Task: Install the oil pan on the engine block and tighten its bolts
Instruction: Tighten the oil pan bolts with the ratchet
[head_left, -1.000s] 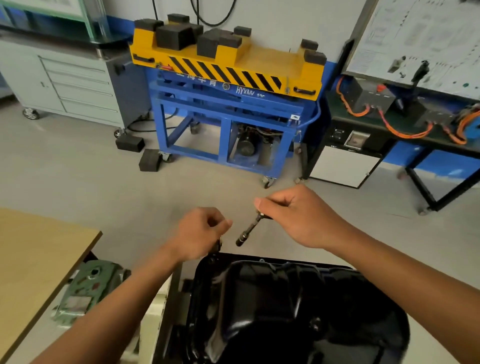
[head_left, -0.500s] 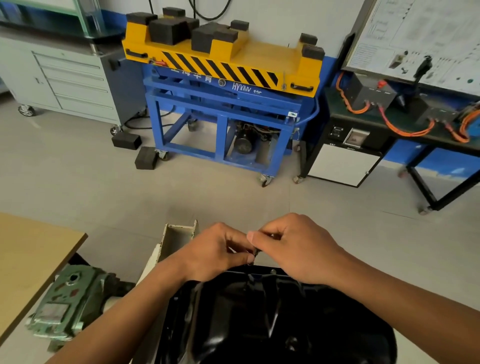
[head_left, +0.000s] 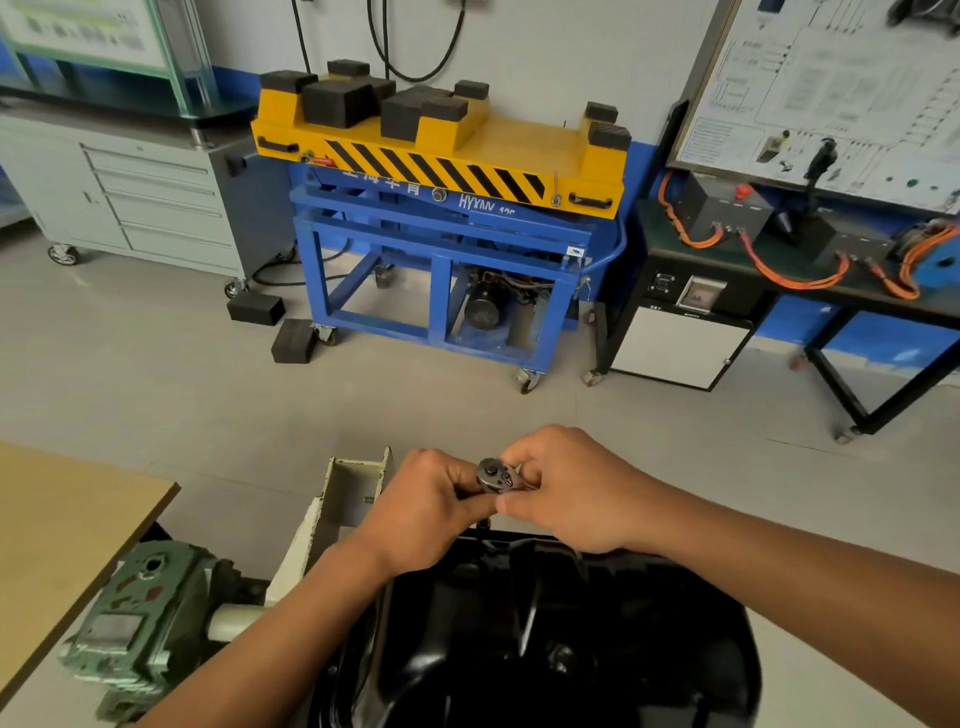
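Head cam: both hands meet on a small ratchet (head_left: 494, 475), held just above the far rim of the oil pan (head_left: 545, 639). Right hand (head_left: 571, 493) is curled round the handle, thumb & forefinger pinching close to the round head; the handle itself is hidden in the fist. Left hand (head_left: 431, 506) comes in from the pan's left side, fingers curled, tips pinched against the head. So both grips are narrow, both holding the ratchet. The head faces up twd the camera. A thin dark stub drops from under it to the pan's far rim; can't tell if it sits on a bolt.

The pan is glossy black, at bottom centre, bulged side up, under both forearms. Its near edge is cut off by the frame, and whatever it sits on is hidden.

Outward from the pan:
- White bracket (head_left: 348, 499) just beside its far-left corner; contact unclear.
- Green gearbox (head_left: 140, 618) to its left, w/ a pale shaft pointing twd the pan.
- Wooden table (head_left: 62, 525) further left.
- Grey floor (head_left: 156, 395) beyond the pan.
- Well beyond, by the wall: blue-and-yellow lift cart (head_left: 441, 208) straight ahead, w/ black pads on top.
- Two black blocks (head_left: 257, 309) on the floor, beyond-left.
- Grey drawer cabinet (head_left: 145, 197) far beyond-left.
- Black bench (head_left: 727, 291) w/ orange cables (head_left: 789, 278) far beyond-right.
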